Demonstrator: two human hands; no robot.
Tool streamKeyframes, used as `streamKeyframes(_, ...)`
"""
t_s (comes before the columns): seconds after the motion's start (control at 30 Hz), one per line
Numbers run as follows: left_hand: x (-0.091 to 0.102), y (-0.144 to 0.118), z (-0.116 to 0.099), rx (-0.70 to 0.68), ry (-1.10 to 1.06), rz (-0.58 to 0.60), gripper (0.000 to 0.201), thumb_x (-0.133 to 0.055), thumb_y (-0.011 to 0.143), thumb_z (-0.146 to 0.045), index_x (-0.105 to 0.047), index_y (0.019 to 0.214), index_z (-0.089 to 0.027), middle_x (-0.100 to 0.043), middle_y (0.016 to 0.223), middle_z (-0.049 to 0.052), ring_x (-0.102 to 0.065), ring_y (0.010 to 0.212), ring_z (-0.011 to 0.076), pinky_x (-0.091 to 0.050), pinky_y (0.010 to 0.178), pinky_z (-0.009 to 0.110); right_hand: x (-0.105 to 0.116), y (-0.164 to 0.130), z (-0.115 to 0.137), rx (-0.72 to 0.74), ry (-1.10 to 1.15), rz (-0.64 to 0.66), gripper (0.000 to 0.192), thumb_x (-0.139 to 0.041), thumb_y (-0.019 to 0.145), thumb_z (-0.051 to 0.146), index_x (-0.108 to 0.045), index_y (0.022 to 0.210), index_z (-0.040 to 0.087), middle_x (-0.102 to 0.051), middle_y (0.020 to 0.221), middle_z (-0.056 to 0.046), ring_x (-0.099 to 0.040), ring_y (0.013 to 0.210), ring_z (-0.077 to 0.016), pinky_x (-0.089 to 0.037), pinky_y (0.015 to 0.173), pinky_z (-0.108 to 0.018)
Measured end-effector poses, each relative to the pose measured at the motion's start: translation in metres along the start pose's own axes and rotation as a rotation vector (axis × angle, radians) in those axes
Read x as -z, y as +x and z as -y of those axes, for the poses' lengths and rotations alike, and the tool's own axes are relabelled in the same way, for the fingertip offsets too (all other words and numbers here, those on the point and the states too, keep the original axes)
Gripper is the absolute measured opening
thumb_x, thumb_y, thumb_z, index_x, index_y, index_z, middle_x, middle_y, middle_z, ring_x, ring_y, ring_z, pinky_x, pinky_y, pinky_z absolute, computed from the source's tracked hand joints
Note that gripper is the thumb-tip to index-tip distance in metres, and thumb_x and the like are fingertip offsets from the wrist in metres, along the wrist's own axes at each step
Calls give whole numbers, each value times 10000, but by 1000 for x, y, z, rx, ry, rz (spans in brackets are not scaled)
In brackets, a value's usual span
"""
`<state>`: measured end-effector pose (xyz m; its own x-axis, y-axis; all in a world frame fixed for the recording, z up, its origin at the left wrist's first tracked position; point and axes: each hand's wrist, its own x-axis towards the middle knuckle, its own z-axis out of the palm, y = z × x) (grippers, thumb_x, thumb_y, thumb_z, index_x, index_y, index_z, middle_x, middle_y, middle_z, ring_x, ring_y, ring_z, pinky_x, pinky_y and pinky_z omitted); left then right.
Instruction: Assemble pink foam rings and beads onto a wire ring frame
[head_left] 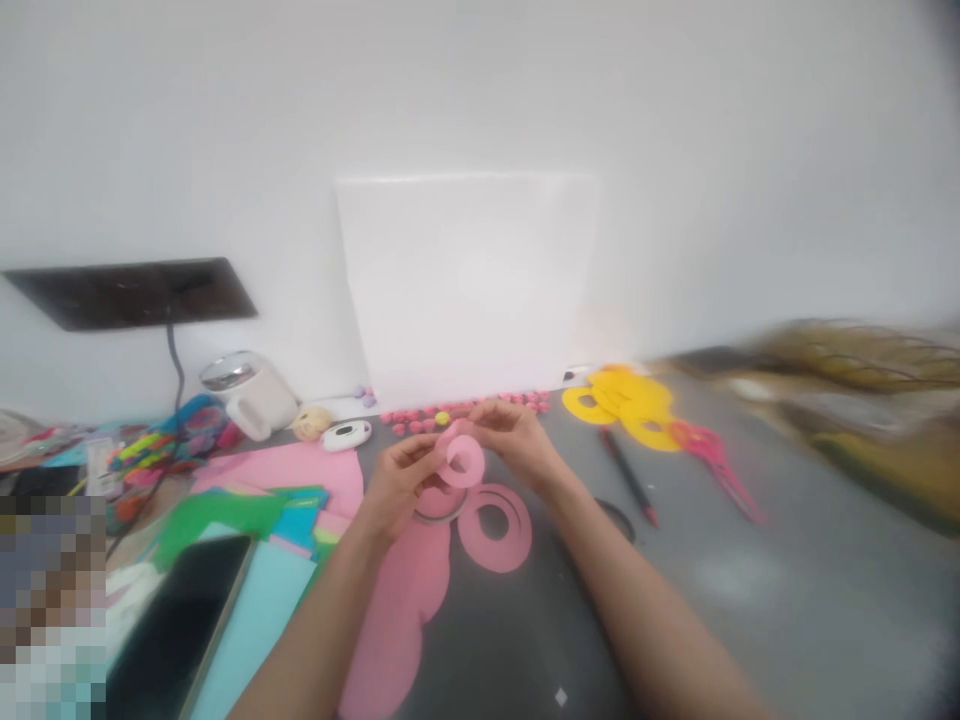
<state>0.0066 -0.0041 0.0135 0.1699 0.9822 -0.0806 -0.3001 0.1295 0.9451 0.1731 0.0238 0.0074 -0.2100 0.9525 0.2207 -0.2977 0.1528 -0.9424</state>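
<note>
Between my two hands is a curled pink paper ring point(471, 470), held up over the dark grey table. My left hand point(401, 480) pinches its left side, and my right hand point(514, 440) grips the upper right part with closed fingertips. Just below lies a flat pink paper ring point(517, 545), with another pink ring partly hidden behind my left fingers. A scalloped pink paper sheet point(397, 610) stretches under my left forearm. Behind my hands sit several small pink rolled pieces point(409, 427) and one yellow-green piece point(442, 418).
A white board point(472, 290) leans on the wall. Yellow paper rings point(630, 400), pink scissors point(720, 465) and a dark pen point(630, 480) lie right. On the left are a phone point(184, 620), coloured papers point(225, 520), a white device point(259, 400) and a cable point(178, 365).
</note>
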Motion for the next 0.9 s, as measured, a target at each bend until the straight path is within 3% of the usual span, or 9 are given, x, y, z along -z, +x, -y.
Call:
streamKeyframes(0.23, 3, 1, 2, 1, 41, 22, 318, -761, 619, -296, -710, 889, -135, -682, 801, 86, -594, 684, 170, -457, 506, 232, 0, 0, -1, -7, -32, -29, 189, -762, 603, 295, -636, 687, 180, -663, 696, -8, -592, 617, -125, -490, 586, -261)
streamKeyframes(0.57, 3, 2, 2, -22, -2, 22, 320, -760, 622, -286, -711, 896, -128, -673, 747, 74, -578, 640, 145, -455, 493, 228, 4, 1, -3, -17, 10, 29, 191, -724, 672, 285, -681, 835, 196, -710, 874, -40, -645, 793, -154, -502, 743, -298)
streamKeyframes(0.9, 2, 1, 1, -8, 5, 38, 304, -738, 659, -275, -705, 917, -118, -662, 738, 76, -574, 656, 148, -459, 497, 223, 4, 2, -6, 16, 8, 26, 182, -749, 644, 273, -667, 778, 180, -707, 806, -31, -643, 731, -146, -506, 681, -278)
